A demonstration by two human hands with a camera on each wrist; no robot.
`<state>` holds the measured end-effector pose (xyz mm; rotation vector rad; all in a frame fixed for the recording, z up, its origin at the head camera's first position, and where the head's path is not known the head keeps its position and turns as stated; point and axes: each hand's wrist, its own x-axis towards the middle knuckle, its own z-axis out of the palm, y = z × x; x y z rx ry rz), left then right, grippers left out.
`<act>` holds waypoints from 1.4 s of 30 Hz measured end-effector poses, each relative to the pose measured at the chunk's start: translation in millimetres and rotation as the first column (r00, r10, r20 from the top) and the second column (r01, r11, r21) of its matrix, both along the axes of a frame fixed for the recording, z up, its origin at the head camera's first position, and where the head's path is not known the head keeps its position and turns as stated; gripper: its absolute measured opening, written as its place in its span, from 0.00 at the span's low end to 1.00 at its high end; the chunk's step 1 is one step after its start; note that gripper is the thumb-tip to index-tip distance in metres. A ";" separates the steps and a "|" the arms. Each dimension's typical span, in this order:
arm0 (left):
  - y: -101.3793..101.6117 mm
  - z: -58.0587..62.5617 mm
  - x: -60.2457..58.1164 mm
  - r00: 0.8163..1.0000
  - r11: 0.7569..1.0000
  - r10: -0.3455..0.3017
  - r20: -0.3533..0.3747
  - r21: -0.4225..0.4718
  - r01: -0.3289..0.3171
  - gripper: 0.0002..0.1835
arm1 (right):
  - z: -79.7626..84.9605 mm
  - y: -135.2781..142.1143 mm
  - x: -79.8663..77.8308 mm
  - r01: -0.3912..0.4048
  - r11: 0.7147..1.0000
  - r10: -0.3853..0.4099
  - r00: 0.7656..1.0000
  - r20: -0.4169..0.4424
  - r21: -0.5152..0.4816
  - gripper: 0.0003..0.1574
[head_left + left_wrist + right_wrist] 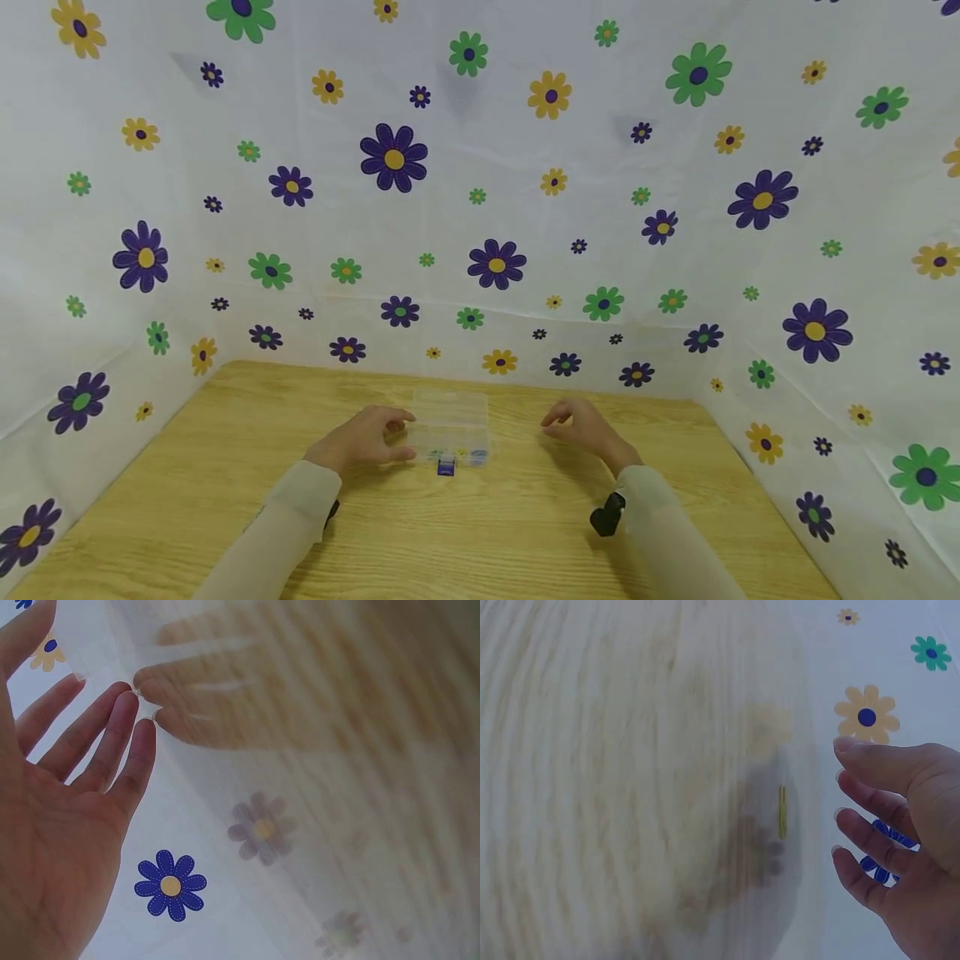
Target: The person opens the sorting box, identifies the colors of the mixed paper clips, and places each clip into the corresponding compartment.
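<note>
A clear plastic compartment box point(450, 429) lies on the wooden table with its lid raised toward the back. Small green, yellow and blue pieces point(478, 455) sit in its front compartments, too small to identify. A blue clasp point(446, 467) is at its front edge. My left hand point(367, 435) is at the box's left side, fingertips at its edge; contact cannot be told. Off to the right of the box, my right hand point(581, 427) is bent loosely, thumb and fingertips apart, holding nothing. A slim yellow piece point(782, 812), shaped like a paper clip, lies near it.
The wood-grain table point(480, 542) reaches back to a white cloth wall point(480, 225) printed with flowers, which also encloses both sides. A black device point(608, 515) is strapped at the right wrist. The tabletop mirrors the hands in the wrist views.
</note>
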<state>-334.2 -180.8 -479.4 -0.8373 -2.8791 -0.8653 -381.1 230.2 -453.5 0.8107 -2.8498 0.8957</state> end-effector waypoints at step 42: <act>-0.3 2.5 2.5 0.999 0.999 0.020 0.034 0.030 -0.021 0.37 | -15.4 20.1 5.1 -0.012 0.985 0.013 1.000 -0.004 0.174 0.06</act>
